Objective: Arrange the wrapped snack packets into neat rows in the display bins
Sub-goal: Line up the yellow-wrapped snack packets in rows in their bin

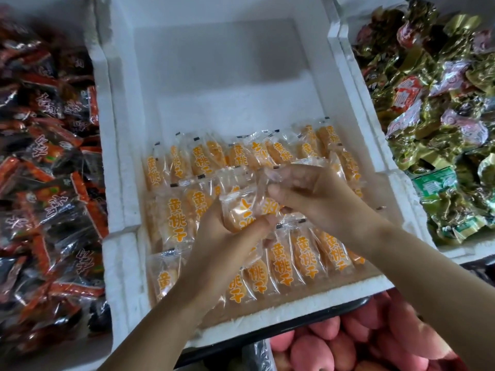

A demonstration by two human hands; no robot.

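A single clear-wrapped dried yellow peach packet (242, 210) is held just above the filled part of the white foam bin (356, 108). It is cupped from beneath by the left hand (227, 236), whose thumb and fingers are curled round its lower edge. Its other end is pinched by the bent fingertips of the right hand (313, 194). Blur hides whether a second clear wrapper is also caught under the right fingers.

Directly beyond the grip a far row (203, 153) of the same packets is seen, laid side by side and overlapping. A middle row (176, 215) is seen beside the grip on the left-hand side, and a near row (305, 253) below it, toward the wrists. Further beyond the grip the bin's floor (214, 89) is bare foam.

The packet is judged light and soft, with slick, crinkly film that is likely to slide between fingertips. It is best taken by the flat crimped seal at either end, or across its long edges, so the fruit inside is not squeezed. Neighbouring packets are easily dragged out of line by a brushing wrist.

To the left of the grip red-and-black packets (48, 156) are heaped loosely in another bin. To its right gold-foil packets (428, 116) are piled, and pink fruit (375, 330) is seen under the forearms.
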